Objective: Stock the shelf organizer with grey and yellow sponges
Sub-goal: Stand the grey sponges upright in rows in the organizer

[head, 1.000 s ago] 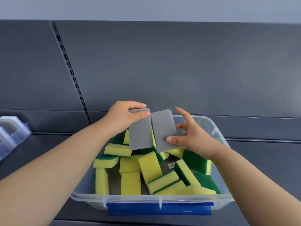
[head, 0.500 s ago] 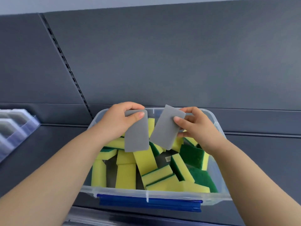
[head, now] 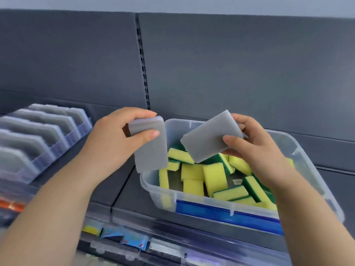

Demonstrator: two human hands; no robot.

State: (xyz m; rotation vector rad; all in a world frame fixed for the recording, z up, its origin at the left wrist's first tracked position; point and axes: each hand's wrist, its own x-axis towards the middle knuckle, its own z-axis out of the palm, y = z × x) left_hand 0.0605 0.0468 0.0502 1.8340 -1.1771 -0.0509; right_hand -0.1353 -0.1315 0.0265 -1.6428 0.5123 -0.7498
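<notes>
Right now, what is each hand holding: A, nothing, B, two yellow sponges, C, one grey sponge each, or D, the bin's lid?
C: the left hand pinches one grey sponge and the right hand another, both above the bin.

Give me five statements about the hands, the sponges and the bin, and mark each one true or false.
1. Each hand holds a grey sponge. True: the left hand grips one grey sponge and the right hand grips the other grey sponge.
2. The clear plastic bin is empty. False: it holds yellow and green sponges.
3. The shelf organizer stands to the left of the bin. True.
4. The two grey sponges touch each other. False: a gap separates them.
5. The bin's front clip is red. False: it is blue.
</notes>
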